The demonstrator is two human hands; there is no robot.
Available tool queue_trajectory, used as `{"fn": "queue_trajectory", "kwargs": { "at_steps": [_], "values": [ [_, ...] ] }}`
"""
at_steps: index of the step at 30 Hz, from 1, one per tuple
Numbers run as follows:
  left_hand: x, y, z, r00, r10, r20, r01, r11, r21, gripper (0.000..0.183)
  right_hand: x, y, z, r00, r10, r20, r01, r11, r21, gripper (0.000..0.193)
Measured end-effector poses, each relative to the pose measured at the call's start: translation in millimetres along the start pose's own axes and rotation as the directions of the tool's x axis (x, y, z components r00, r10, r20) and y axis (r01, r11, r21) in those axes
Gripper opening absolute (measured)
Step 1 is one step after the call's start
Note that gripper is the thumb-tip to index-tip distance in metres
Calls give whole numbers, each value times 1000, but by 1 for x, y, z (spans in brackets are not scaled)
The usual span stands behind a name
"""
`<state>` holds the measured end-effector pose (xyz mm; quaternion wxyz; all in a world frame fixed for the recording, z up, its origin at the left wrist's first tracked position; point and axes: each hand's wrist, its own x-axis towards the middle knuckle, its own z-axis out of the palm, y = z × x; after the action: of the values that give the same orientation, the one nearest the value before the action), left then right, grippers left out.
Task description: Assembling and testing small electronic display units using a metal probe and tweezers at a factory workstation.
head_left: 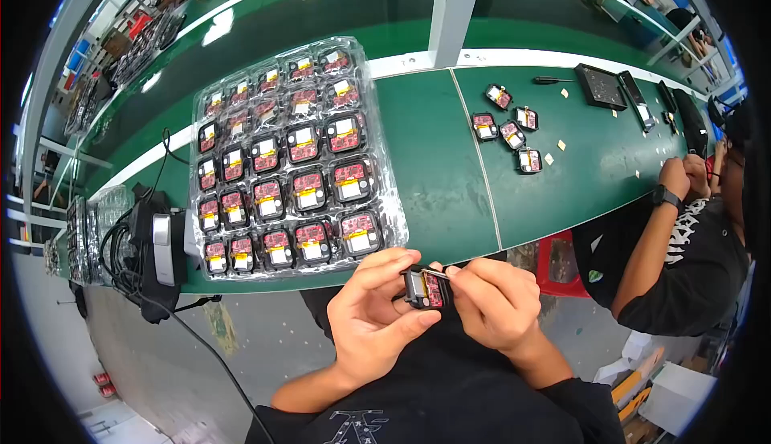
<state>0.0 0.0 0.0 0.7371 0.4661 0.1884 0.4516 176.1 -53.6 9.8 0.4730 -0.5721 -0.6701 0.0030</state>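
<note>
At the far left of the frame a black boxy device with a grey face (161,247) sits on the edge of the long green-topped workbench (434,179), its black cables (120,263) trailing off the edge; a snagged cable could drag it down. Just right of it, in the left centre, lies a clear moulded plastic tray (293,159) holding rows of small square black modules with red circuit boards and white and yellow labels; it reaches close to the near edge, so a knock from an elbow could tip it. At lower centre, off the bench and over the lap, the left hand (373,315) is closed around one small black square module with a red board (426,289), thumb and fingers clamping its sides. The right hand (494,303) pinches a thin metal-tipped tool (438,271) against the module's top edge; a slip could scratch the board, or the module could drop to the floor. At upper right five loose modules (507,130) lie on the bench beside small tan squares (556,151) and a flat black tray (601,85). At the right edge sits another person in a black shirt (683,259).
</note>
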Motion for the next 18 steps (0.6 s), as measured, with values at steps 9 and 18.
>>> {"fn": "queue_trajectory", "kwargs": {
  "at_steps": [9,18],
  "values": [
    [15,39,-31,966,256,40,-259,960,108,63,13,38,-10,925,379,1,-379,925,40,22],
    [72,113,-102,919,323,-226,-167,839,519,29,-4,95,-5,794,583,-172,-569,616,-544,43]
  ]
}}
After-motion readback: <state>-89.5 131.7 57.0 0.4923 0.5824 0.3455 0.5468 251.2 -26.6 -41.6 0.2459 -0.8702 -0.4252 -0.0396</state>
